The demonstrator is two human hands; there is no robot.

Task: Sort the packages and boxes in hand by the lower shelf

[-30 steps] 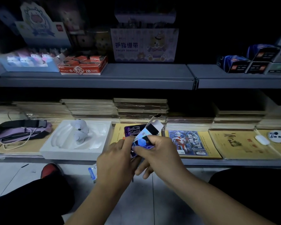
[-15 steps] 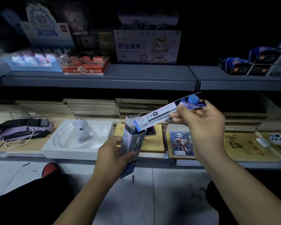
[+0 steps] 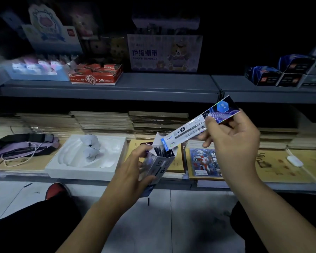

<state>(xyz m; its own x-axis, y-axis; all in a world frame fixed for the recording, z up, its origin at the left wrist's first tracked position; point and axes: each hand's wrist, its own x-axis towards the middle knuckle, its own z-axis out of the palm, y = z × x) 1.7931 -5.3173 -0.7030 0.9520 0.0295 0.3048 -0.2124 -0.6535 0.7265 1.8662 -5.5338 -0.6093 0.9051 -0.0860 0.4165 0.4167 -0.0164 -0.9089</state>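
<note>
Taking the white tray (image 3: 106, 170) on the lower shelf as my marker, I read the scene from the left. Left of the tray lies a purple pouch (image 3: 24, 145) with a white cord. A pale toy-like shape (image 3: 91, 147) rests inside the tray. Above the tray, on the upper shelf, sits a red 2B box (image 3: 97, 74), and to the right of that a finger bandage display box (image 3: 164, 52).

Just right of the tray, my left hand (image 3: 133, 172) wraps its fingers and thumb around an open carton (image 3: 159, 165), held upright with its top flap raised and dark contents showing inside. Up and to the right of the tray, my right hand (image 3: 232, 143) pinches a long slim packet (image 3: 199, 125) at its blue upper end; the packet tilts, and its lower end sits just above the carton's mouth. I cannot tell whether it touches the flap.

Further right of the tray, behind the hands, a hero picture book (image 3: 202, 161) lies flat, then yellow booklets (image 3: 281, 165) with a small white gadget (image 3: 295, 160) on them.
</note>
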